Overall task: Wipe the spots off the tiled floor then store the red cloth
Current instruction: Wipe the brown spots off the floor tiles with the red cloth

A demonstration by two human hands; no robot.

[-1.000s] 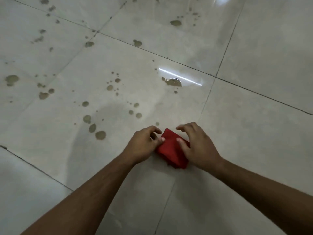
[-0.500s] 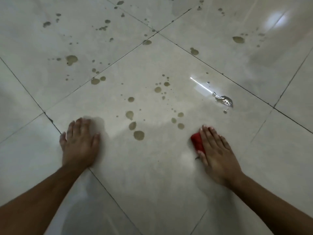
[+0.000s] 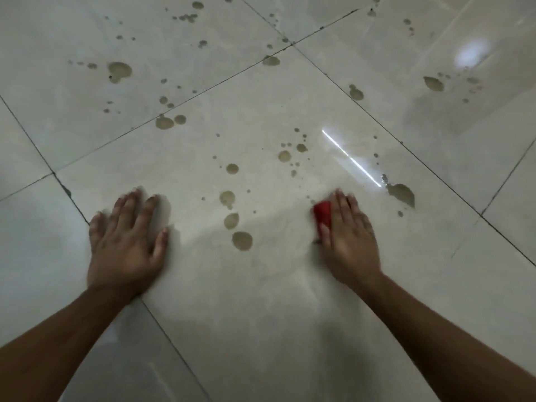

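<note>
Down on the glossy tiled floor (image 3: 261, 314), both hands are pressed flat. The left hand (image 3: 127, 248) is laid palm-down with its fingers (image 3: 124, 207) spread slightly apart and nothing held beneath it; it sits just beside a dark grout line (image 3: 72, 198) that runs under the wrist. The right hand (image 3: 348, 242) is laid over the red cloth (image 3: 322, 213), fingers extended and kept close together, so that the cloth is pinned against the tile under the palm and fingers. Only a narrow red strip of the cloth is seen, showing at the thumb side of the hand; the rest is hidden.

Brownish spots (image 3: 242, 240) are scattered over the tiles. Three larger ones are lined up between the two hands, nearer the middle of the tile, apart from the cloth. A bigger irregular spot (image 3: 401, 194) is found just beyond the right fingertips, to their right, next to a thin bright streak of reflected light (image 3: 351, 161). More spots are seen on the farther tiles.
</note>
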